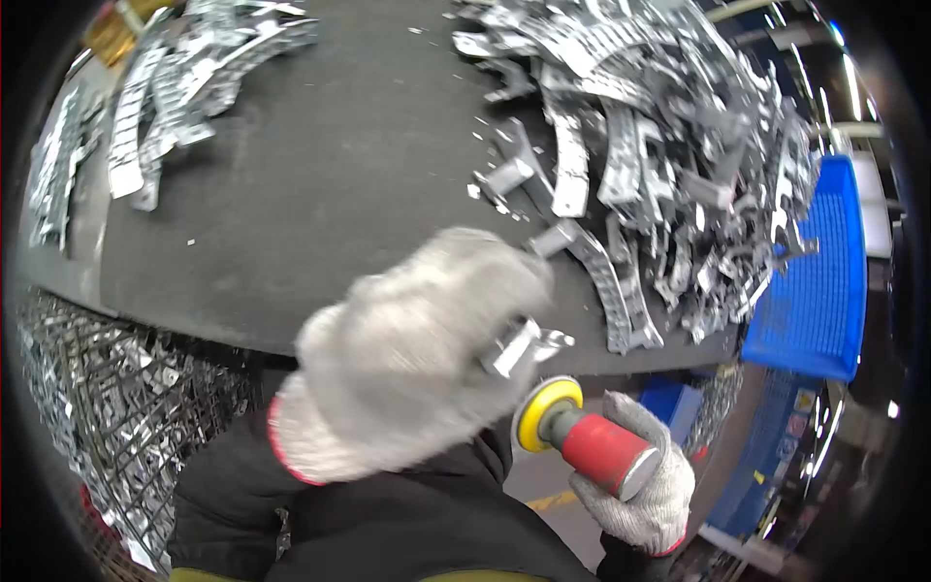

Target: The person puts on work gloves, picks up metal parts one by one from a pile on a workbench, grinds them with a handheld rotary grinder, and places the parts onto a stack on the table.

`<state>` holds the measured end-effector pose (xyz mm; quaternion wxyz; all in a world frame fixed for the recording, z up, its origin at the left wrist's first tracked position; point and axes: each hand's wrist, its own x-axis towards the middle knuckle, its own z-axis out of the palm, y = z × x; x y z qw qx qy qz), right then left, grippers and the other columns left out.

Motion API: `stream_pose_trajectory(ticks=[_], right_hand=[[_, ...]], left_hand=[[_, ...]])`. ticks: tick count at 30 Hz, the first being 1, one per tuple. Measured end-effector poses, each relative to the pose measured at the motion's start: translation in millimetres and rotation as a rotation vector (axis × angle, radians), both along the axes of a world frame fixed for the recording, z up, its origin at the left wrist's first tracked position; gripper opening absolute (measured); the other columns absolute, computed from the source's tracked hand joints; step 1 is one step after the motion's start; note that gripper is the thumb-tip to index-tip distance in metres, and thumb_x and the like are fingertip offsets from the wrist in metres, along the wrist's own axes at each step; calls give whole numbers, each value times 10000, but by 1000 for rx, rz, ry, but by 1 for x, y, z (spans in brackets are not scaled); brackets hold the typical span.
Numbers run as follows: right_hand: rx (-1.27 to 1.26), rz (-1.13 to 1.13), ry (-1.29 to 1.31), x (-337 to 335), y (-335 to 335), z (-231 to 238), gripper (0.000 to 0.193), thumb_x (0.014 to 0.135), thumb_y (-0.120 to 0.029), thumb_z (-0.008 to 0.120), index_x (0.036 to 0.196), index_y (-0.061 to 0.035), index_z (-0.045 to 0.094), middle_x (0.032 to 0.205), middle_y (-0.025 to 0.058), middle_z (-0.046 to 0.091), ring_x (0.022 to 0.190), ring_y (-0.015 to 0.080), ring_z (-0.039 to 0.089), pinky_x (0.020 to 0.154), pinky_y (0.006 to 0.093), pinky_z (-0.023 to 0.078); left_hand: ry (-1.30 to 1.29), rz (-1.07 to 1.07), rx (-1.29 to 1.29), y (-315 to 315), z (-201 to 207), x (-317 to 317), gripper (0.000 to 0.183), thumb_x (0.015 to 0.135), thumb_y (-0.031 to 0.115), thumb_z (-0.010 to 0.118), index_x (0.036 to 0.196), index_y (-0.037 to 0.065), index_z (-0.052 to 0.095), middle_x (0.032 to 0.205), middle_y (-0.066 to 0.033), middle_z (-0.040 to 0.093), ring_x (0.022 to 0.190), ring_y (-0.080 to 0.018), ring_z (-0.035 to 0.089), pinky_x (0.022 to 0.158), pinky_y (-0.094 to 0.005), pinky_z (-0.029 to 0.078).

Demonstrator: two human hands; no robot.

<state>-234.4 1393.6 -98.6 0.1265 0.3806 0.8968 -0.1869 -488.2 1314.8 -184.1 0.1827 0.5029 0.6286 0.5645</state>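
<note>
My left hand, in a pale knit glove with a red cuff edge, is blurred by motion at the table's near edge. It is closed around a small silver metal part, whose end juts out on its right side; the rest is hidden by the glove. A disc sander with a red body and a yellow round pad is held in my right hand, gloved alike. Its pad faces left, just below the metal part and apart from it.
A heap of silver metal parts covers the right of the dark table; a smaller pile lies at far left. A blue plastic basket stands off the right edge. Below left, a wire cage holds more parts.
</note>
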Motion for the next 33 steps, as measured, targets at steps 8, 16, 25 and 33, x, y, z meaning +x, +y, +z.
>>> stream_pose_trajectory(ticks=[8, 16, 25, 33], right_hand=[[-40, 111, 247, -51, 33, -10, 729, 704, -258, 931, 1323, -42, 610, 1167, 135, 744, 993, 295, 760, 854, 385, 614], [-79, 49, 73, -43, 31, -7, 776, 673, -273, 916, 1356, -94, 595, 1155, 132, 751, 1019, 298, 754, 873, 381, 611], [91, 223, 232, -59, 27, 42, 426, 767, -231, 823, 1180, -179, 733, 995, 86, 740, 779, 270, 741, 651, 326, 595], [-85, -42, 36, -35, 17, 49, 684, 657, -307, 941, 1218, -14, 681, 1065, 158, 760, 906, 283, 763, 825, 373, 609]], left_hand=[[48, -125, -280, 0, 18, 5, 234, 903, 19, 592, 1111, 13, 699, 1115, -160, 746, 980, -262, 753, 857, -327, 574], [112, -91, -319, -10, 16, 2, 214, 895, 5, 626, 1093, 37, 701, 1058, -152, 744, 882, -292, 753, 757, -341, 601], [189, -130, -228, -7, 14, 7, 257, 851, 3, 655, 1093, 64, 715, 1063, -139, 744, 927, -313, 743, 769, -352, 604], [119, -142, -202, -10, 12, 4, 277, 860, 20, 652, 1131, 61, 691, 1077, -120, 733, 946, -286, 736, 793, -337, 589]])
